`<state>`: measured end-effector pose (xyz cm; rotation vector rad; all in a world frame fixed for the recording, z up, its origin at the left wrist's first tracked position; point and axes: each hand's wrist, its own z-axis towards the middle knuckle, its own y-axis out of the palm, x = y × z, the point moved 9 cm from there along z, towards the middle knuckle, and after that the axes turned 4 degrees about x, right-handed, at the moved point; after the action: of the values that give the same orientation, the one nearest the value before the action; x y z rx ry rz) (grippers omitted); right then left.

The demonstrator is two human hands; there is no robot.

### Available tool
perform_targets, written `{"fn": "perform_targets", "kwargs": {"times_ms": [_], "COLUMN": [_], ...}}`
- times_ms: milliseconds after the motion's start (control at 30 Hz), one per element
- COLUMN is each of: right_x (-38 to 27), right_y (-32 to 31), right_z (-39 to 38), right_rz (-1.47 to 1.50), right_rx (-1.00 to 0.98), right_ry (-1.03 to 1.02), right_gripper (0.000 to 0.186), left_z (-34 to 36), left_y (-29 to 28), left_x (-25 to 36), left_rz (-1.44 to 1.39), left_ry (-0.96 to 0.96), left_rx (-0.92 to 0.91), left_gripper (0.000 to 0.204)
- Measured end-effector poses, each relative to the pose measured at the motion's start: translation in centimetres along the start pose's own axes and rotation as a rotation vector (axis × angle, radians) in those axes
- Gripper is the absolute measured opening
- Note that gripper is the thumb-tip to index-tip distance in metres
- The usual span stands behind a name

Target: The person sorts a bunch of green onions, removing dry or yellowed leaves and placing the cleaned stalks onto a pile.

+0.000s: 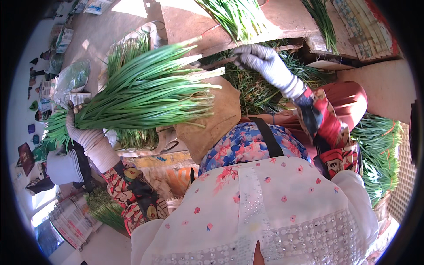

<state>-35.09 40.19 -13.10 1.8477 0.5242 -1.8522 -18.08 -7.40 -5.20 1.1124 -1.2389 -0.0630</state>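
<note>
Head view: the gloved left hand point(78, 123) has its fingers clamped on a thick bundle of long green chive-like stalks point(150, 99), raised at left with the pale ends pointing right. The gloved right hand point(260, 62) hovers by the edge of a brown desk point(291, 17), fingers bent; I cannot tell whether they pinch anything. More stalks point(240, 20) lie on the desk, with loose leaves point(254, 90) below it. Red-tied bunches point(375, 154) fill the right side; a clear plastic bag point(73, 79) lies at far left.
</note>
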Motion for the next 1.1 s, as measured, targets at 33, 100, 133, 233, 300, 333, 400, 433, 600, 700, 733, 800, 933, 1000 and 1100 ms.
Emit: {"fn": "perform_targets", "kwargs": {"times_ms": [33,100,133,233,300,333,400,433,600,700,733,800,933,1000,1100], "right_x": [-1.5,-5.3,-6.8,-7.4,-7.6,-7.6,-7.5,-7.5,-11.0,-18.7,-20.7,-23.1,-13.4,-9.4,-6.4], "right_y": [0.7,4.1,5.7,10.5,12.4,13.6,15.0,15.3,17.8,20.9,19.8,16.9,9.3,3.8,6.7], "right_z": [-0.6,-1.3,-1.8,-1.8,-1.4,-1.2,-0.8,-0.5,0.9,1.9,3.5,5.9,5.8,2.6,-0.3], "right_rz": [-0.140,-0.341,-0.431,-0.744,-0.897,-0.938,-0.960,-1.011,-0.806,-0.621,-0.500,-0.250,-0.213,-0.724,-0.948], "right_rx": [0.029,-0.069,-0.128,-0.187,-0.211,-0.239,-0.261,-0.266,-0.112,0.047,0.062,0.050,-0.265,-0.329,-0.444], "right_ry": [-0.091,-0.381,-0.535,-0.622,-0.754,-0.814,-0.829,-0.836,-1.208,-1.274,-1.116,-0.805,-0.344,-0.216,-0.349], "right_gripper": [0.024,0.023,0.025,0.040,0.037,0.033,0.025,0.017,0.016,0.012,0.014,0.019,0.026,0.030,0.036], "left_z": [0.2,-0.5,-0.8,-0.6,-0.5,-1.0,-1.3,-1.4,-1.0,-2.2,-1.6,-0.8,-2.9,-0.7,-0.7], "left_y": [-0.2,0.0,0.1,0.4,0.7,0.6,0.1,0.6,3.6,4.1,4.6,5.6,0.6,1.5,-0.2], "left_x": [0.0,-0.2,-0.1,-0.1,-0.6,-0.2,0.9,0.8,-1.8,0.5,-0.5,-2.2,1.3,-1.5,-1.4], "left_rz": [0.006,0.036,0.064,-0.020,-0.011,0.014,-0.003,0.010,0.048,0.099,0.088,0.064,0.089,0.011,0.018], "left_ry": [0.002,0.026,0.055,-0.007,-0.013,-0.004,-0.025,-0.013,-0.041,0.087,0.071,0.038,0.049,0.034,-0.010], "left_rx": [0.035,0.072,0.095,-0.029,-0.005,0.027,0.007,0.018,-0.013,0.100,0.081,0.014,0.090,0.077,0.088], "left_gripper": [0.016,0.017,0.017,0.018,0.019,0.019,0.020,0.019,0.017,0.017,0.017,0.017,0.018,0.018,0.018]}}
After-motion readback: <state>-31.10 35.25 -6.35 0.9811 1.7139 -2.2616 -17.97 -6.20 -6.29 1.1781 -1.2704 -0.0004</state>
